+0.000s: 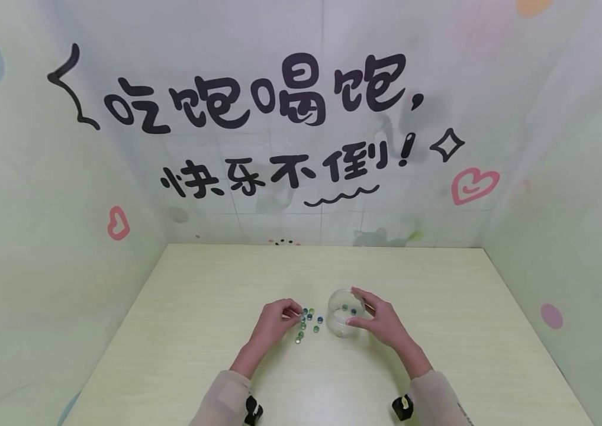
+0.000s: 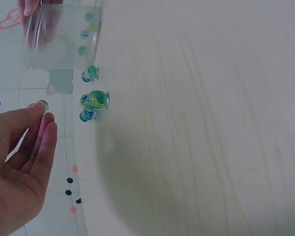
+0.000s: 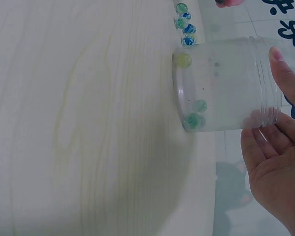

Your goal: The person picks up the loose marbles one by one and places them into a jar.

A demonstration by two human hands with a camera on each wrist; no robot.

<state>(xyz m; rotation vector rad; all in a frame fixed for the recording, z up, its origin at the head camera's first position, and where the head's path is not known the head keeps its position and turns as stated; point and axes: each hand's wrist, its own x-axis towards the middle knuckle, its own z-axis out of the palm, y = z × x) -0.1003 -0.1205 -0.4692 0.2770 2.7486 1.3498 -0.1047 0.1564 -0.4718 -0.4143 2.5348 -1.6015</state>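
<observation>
Jar point(image 1: 339, 325), clear and open-topped, stands upright on the pale wood-grain table point(image 1: 439, 296). Right hand point(image 1: 383, 319), positioned at the jar's right side, grips it near the rim, thumb on the near side and fingers on the far side. Left hand point(image 1: 271, 322), located left of the jar and apart from it, pinches one glass marble point(image 2: 45, 106) between thumb and fingertips; its colour cannot be told. Loose marbles point(image 1: 316, 329), green and blue, lie just left of the jar. Contained marbles point(image 3: 200, 105), green and yellow among them, rest at the jar's bottom. Printed backdrop point(image 1: 292, 168), behind the jar, bears black lettering and pink hearts
</observation>
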